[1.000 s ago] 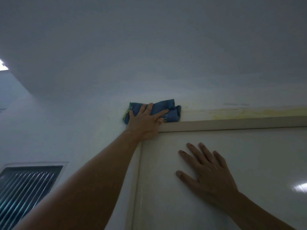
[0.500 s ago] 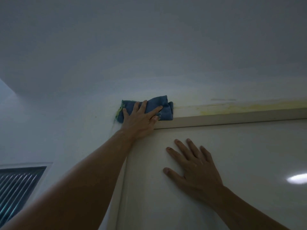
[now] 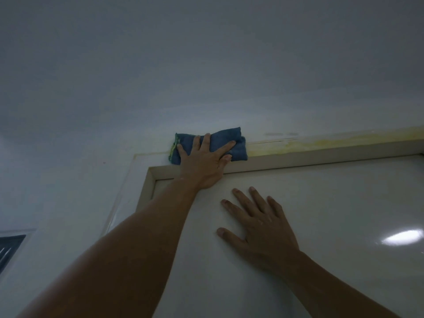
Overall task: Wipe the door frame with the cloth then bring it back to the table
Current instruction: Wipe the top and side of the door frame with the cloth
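Cloth (image 3: 219,138), blue and folded, sits on the door frame's (image 3: 321,157) top rail, near its left corner. Who holds it?
— The left hand (image 3: 203,166), pressing it flat with straight, spread fingers.
— The right hand (image 3: 263,228)?
— Flat on the door (image 3: 344,203) just below the frame's top rail, fingers splayed, holding nothing.

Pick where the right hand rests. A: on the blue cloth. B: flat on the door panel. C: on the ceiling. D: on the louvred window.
B: the right hand lies with fingers spread on the door panel, while the left hand presses the blue cloth against the top of the door frame.
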`<action>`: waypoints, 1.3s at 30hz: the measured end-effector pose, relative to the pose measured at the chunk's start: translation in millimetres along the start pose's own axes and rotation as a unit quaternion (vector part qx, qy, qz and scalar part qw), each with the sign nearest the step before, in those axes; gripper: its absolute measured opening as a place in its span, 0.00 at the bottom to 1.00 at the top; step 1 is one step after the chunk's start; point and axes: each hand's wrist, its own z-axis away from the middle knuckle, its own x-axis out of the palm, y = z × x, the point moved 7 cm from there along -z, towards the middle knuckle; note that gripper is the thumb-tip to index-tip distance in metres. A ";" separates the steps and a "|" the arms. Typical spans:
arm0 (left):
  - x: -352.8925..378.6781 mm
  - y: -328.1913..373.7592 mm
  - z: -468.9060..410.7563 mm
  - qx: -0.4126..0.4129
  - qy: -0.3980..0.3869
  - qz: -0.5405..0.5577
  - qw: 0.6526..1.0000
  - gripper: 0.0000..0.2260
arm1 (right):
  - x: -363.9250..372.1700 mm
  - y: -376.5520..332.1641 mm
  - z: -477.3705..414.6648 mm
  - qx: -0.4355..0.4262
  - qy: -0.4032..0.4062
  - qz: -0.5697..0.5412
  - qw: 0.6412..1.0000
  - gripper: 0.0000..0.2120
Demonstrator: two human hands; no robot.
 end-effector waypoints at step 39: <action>-13.3 -103.1 28.0 -0.042 -0.016 -0.006 0.999 0.20 | -11.4 40.9 7.0 0.065 -0.015 0.040 0.997 0.38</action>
